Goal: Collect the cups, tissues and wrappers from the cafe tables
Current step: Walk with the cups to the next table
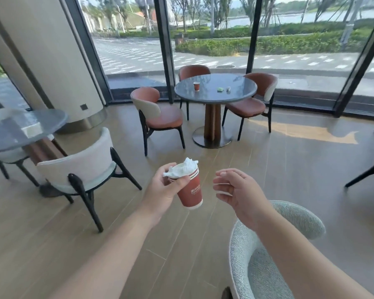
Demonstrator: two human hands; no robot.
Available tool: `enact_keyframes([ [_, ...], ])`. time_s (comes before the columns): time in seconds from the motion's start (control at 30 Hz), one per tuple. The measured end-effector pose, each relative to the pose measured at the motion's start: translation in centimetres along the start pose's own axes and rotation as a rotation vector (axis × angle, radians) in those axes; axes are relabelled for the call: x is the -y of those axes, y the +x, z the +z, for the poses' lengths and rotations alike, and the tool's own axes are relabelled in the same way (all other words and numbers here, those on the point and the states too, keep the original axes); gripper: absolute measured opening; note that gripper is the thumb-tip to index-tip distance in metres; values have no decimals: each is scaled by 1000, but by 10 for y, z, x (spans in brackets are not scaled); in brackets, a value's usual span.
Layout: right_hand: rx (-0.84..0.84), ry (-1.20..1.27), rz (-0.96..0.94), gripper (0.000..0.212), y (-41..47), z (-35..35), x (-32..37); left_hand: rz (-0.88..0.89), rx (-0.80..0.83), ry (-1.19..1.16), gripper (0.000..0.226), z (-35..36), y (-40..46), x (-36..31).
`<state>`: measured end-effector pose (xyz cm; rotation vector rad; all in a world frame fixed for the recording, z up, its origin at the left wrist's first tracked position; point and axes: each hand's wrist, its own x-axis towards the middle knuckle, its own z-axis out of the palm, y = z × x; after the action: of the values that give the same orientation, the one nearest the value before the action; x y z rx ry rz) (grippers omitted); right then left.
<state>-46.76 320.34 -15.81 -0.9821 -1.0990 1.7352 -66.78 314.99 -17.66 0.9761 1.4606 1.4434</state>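
Observation:
My left hand (160, 190) grips a stack of red paper cups (190, 190) near the rim, tilted, with crumpled white tissue (184, 168) stuffed in the top. Beside the stack, my right hand (238, 193) hovers with relaxed fingers and holds nothing. Ahead by the window stands a round grey table (216, 94). On it are a small red paper cup (196, 86), a green wrapper (219, 90) and a small white crumpled piece (228, 89).
Three brown chairs (160, 117) ring the far table. A second round table (15, 130) stands at left with a pale chair (80, 167) in front. A grey-green chair (268, 255) is close at lower right. A pillar (52, 61) rises at left. Wooden floor lies between.

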Motion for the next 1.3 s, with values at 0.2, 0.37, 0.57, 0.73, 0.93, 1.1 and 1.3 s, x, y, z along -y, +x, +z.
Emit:
enact_keyframes([
  [0.2,22,-45,18,21,89,89,-17,-5,15,-27,89,-80,85,4],
  [0.37,21,-77,35,19,167,176,-25,-1,19,-39,71,-157,169,4],
  [0.57,21,-107,23,17,239,247,-23,27,23,-62,82,-222,251,-2],
  [0.73,40,-111,19,19,282,271,-18,15,40,-86,84,-239,295,5],
  [0.93,-17,-106,45,18,340,245,-21,-41,57,-59,84,-223,349,17],
  [1.1,-25,-35,64,17,409,207,-15,-57,48,-12,89,-188,413,24],
  [1.3,-26,37,68,14,503,126,28,-58,96,43,90,-97,512,13],
])
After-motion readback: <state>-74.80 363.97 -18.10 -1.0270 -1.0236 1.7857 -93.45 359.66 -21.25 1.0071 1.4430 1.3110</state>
